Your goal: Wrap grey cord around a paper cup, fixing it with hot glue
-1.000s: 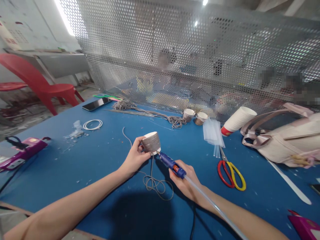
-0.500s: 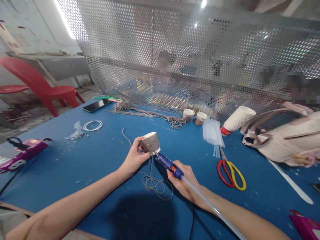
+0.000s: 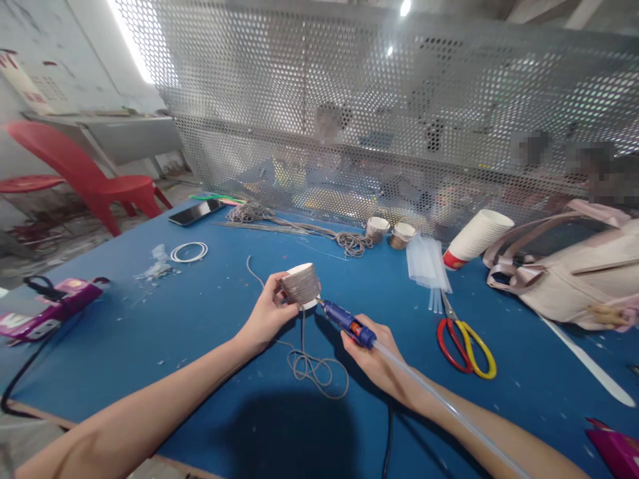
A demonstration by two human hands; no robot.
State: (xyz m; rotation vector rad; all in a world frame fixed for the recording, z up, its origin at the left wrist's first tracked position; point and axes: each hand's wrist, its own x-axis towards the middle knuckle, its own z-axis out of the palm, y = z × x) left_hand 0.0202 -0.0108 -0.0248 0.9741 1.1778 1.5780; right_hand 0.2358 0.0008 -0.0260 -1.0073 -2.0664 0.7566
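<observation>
My left hand is closed around a paper cup wrapped in grey cord, holding it tilted above the table. A white band of bare cup shows at its lower edge. From the cup a grey cord hangs down and lies in loose loops on the table. In my right hand is a blue glue gun, its nozzle at the cup's white lower edge; whether it touches I cannot tell. A long clear glue stick sticks out of the gun's back end.
Scissors and clear glue sticks lie to the right, near stacked paper cups and a pale bag. Two wrapped cups and cord bundles stand behind. A purple power strip lies left. A perforated metal screen rises behind.
The glue gun and my right hand have shifted a little to the right, so the nozzle sits farther right along the cup's lower edge. My left hand still holds the cup.
</observation>
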